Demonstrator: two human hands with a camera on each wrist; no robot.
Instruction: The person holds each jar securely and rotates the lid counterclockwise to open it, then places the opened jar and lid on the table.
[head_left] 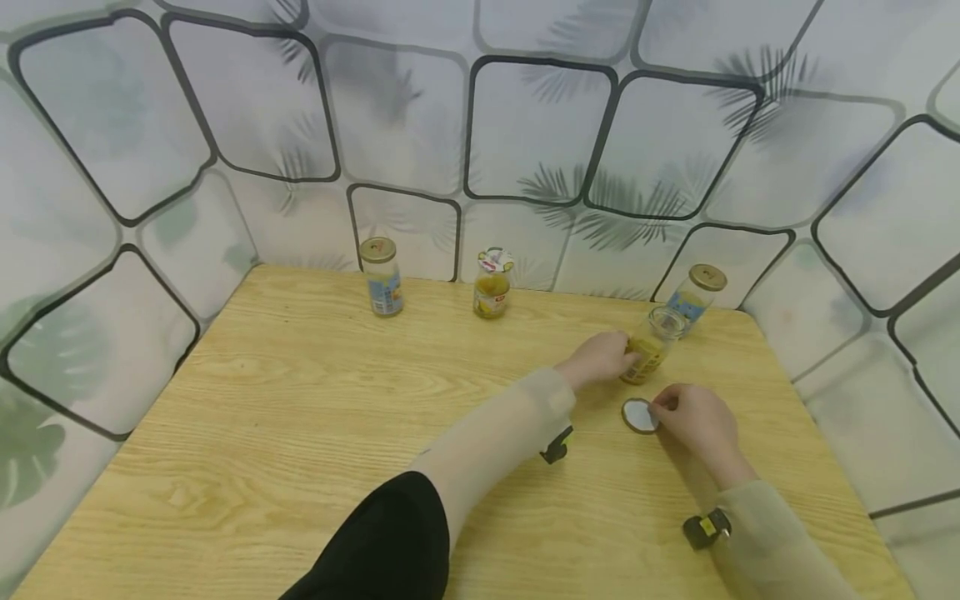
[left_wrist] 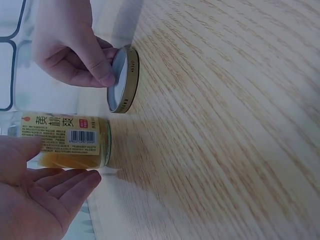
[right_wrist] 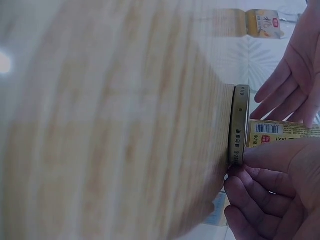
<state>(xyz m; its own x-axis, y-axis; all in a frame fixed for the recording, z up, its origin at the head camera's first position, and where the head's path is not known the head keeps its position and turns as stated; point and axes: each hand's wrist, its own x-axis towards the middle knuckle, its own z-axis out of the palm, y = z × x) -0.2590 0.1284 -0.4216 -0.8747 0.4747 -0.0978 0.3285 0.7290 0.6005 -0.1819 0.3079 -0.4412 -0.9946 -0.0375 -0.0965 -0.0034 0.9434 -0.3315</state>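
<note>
An open glass jar (head_left: 651, 354) with a yellow label and orange-yellow contents stands upright on the table at the right. My left hand (head_left: 597, 360) is at its left side, and the left wrist view shows the thumb and fairly straight fingers on either side of the jar. In front of the jar, a gold metal jar lid (left_wrist: 131, 82) lies on the table with its white inside up. My right hand (head_left: 697, 421) pinches the lid's right edge between thumb and fingers. The jar's far side is hidden.
Behind the open jar stands a gold-lidded jar (head_left: 705, 283) with a blue label. Along the back edge are another gold-lidded jar (head_left: 384, 287) and a jar with a patterned lid (head_left: 491, 296). A patterned curtain (head_left: 405, 117) borders the wooden table (head_left: 300, 400).
</note>
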